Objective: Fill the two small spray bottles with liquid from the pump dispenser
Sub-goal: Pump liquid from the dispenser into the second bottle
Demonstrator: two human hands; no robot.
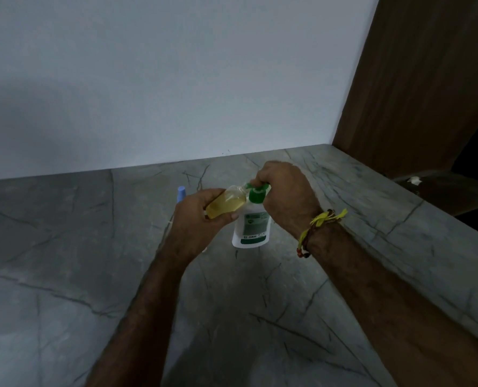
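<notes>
A white pump dispenser [251, 227] with a green label and green pump head stands upright on the grey marble counter [64, 275]. My right hand [285, 191] rests on top of the green pump head, fingers curled over it. My left hand [196, 219] grips a small clear spray bottle [226, 203] holding yellowish liquid, tilted with its open neck up against the pump's spout. Behind my left hand a blue cap [181, 192] of a second small bottle sticks up; the rest of that bottle is hidden.
A pale wall runs along the back of the counter. A brown wooden panel [416, 79] stands at the right, with a dark recess below it. Yellow and beaded threads circle my right wrist [316, 227].
</notes>
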